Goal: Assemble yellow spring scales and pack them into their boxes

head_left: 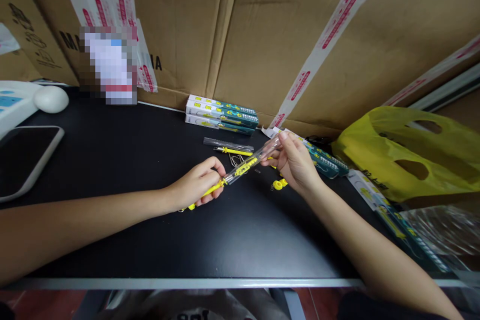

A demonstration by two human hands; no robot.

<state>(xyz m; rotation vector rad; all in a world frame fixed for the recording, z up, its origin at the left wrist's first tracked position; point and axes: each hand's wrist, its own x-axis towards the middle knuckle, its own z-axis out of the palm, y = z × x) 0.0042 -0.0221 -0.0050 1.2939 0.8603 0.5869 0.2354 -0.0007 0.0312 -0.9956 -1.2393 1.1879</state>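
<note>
Left hand: is closing its fingers around 1 yellow stick.
Right hand: is pinching the far end of 1 clear tube, with its thumb on top.
Tube spot: is slanting between the 2 hands, over the black table. A yellow piece is showing inside. The stick's shiny end is meeting the near end, but I cannot tell how deep it is going.
Done: this stick and tube are lining up, so they seem to be partly joined.
Left: a 2nd tube and a 2nd stick are lying side by side, not joined.
Little bits: yellow caps and a spring are lying loose near the right hand, seemingly unused.
</note>
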